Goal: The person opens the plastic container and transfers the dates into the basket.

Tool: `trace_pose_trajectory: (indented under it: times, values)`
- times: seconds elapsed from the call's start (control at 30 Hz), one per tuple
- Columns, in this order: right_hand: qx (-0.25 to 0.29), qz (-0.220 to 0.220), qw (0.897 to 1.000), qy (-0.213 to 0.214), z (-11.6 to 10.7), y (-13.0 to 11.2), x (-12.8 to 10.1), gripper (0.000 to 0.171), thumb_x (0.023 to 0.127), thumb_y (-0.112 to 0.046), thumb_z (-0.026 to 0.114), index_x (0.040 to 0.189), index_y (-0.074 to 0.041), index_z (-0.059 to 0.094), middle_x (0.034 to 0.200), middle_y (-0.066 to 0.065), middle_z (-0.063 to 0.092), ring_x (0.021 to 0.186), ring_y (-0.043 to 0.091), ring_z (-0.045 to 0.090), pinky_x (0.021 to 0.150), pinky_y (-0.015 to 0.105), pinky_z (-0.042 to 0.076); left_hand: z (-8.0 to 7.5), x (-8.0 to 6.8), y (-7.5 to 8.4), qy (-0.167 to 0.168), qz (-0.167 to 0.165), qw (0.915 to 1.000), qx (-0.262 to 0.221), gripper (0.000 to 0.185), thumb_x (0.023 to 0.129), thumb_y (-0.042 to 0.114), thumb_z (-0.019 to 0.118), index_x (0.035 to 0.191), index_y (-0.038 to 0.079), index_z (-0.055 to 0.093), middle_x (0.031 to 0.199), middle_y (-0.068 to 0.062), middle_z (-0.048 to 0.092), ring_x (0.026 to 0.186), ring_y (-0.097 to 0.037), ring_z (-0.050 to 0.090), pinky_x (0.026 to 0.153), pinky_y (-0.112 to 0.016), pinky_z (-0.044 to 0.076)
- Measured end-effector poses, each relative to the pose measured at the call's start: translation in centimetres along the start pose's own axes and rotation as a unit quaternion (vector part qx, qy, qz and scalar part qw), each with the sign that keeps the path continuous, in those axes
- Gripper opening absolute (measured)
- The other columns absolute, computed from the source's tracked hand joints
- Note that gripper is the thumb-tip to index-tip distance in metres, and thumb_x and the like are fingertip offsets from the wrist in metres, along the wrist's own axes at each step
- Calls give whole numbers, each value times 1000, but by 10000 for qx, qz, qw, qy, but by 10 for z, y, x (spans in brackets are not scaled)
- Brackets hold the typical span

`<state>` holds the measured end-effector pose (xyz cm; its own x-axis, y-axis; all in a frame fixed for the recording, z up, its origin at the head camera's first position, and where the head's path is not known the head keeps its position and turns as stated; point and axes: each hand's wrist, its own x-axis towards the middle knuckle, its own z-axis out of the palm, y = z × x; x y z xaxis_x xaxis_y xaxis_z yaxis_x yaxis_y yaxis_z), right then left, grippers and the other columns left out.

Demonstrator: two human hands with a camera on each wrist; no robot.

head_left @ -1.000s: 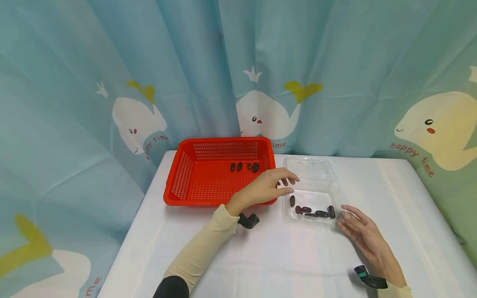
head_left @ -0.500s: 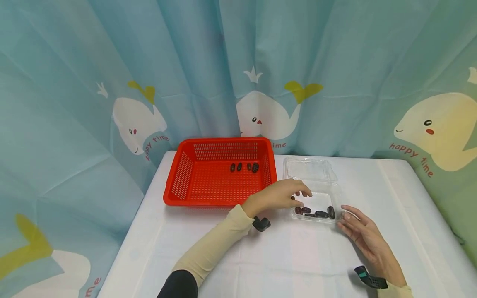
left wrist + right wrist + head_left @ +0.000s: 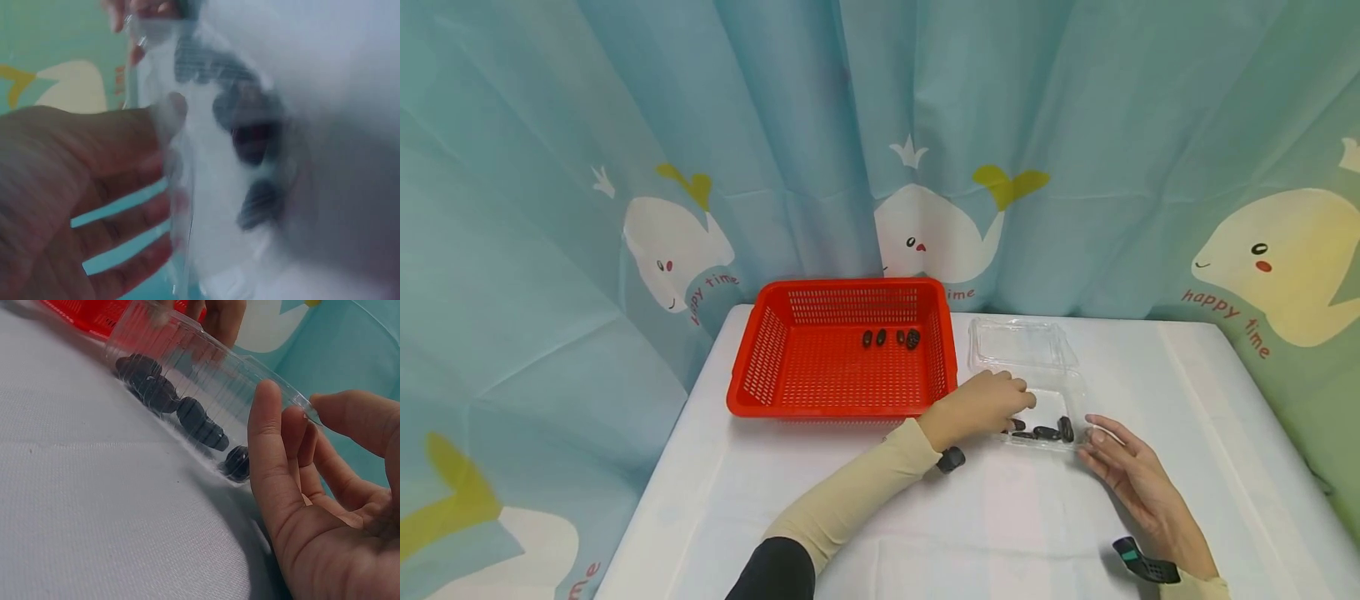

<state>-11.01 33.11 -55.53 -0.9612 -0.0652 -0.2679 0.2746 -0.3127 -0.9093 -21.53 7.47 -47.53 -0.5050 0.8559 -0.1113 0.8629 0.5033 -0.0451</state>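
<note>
Clear thin plastic clamshell box (image 3: pixel 1037 392) near the tabletop's far edge looks light and slippery; right hand (image 3: pixel 1131 475), fingers relaxed, steadies its corner while left hand (image 3: pixel 981 408) reaches inside for small dark oval dates (image 3: pixel 1045 431), grip hidden.

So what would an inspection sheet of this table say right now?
Surface: white cloth table.
Job's things: clear box, lid open, holds dark dates; red basket holds four dates.
Clutter: nothing seen.
Grippers: left hand reaches into the box, fingers curled over the dates, grip hidden; right hand open, fingers against the box's corner.
Cables: nothing seen; a dark wrist camera on each wrist.
Surroundings: blue whale-print curtain behind and beside.
</note>
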Motion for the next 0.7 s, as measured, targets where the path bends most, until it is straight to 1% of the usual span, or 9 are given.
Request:
trace_pose_trajectory:
  times: [0.1, 0.2, 0.37, 0.5, 0.6, 0.7]
  values:
    - [51, -58, 10000, -56, 0, 0, -1, 31, 109, -7, 52, 122, -31, 66, 106, -10, 65, 95, 3, 68, 93, 22, 60, 4, 4, 6, -21, 56, 9996, 263, 33, 96, 34, 76, 127, 29, 69, 116, 11, 69, 106, -11, 64, 84, -26, 53]
    - [127, -114, 9997, -149, 0, -1, -1, 32, 108, -5, 51, 123, -29, 67, 106, -9, 66, 95, 4, 68, 93, 23, 60, 6, 7, 9, -26, 47, 9997, 245, 31, 95, 33, 77, 126, 30, 69, 114, 12, 69, 105, -10, 65, 84, -25, 53]
    - [153, -139, 9996, -199, 0, -1, -2, 33, 108, -4, 51, 123, -29, 67, 106, -8, 67, 95, 4, 69, 93, 23, 60, 13, 13, 8, -38, 24, 10000, 87, 27, 96, 30, 76, 123, 30, 71, 113, 12, 70, 103, -9, 65, 82, -24, 54]
    - [137, -101, 9997, -191, -1, -2, -1, 33, 108, -5, 51, 124, -30, 66, 106, -8, 67, 95, 4, 69, 93, 23, 60, 18, 18, 6, -163, -95, 9992, -341, 24, 95, 27, 78, 118, 29, 74, 110, 12, 72, 100, -7, 66, 80, -23, 54]
    - [99, -91, 9997, -186, -2, -1, 0, 33, 109, -5, 51, 124, -30, 66, 106, -8, 67, 96, 5, 69, 93, 23, 60, 19, 20, 6, -266, -234, 9967, -737, 23, 92, 25, 81, 114, 27, 76, 107, 13, 73, 97, -5, 65, 81, -20, 53]
    - [94, -114, 9997, -203, -2, -2, 0, 33, 109, -4, 51, 124, -29, 66, 106, -8, 67, 96, 5, 69, 93, 23, 60, 19, 21, 5, -281, -289, 9940, -1015, 18, 90, 23, 82, 108, 24, 77, 101, 13, 73, 93, -3, 64, 79, -17, 51]
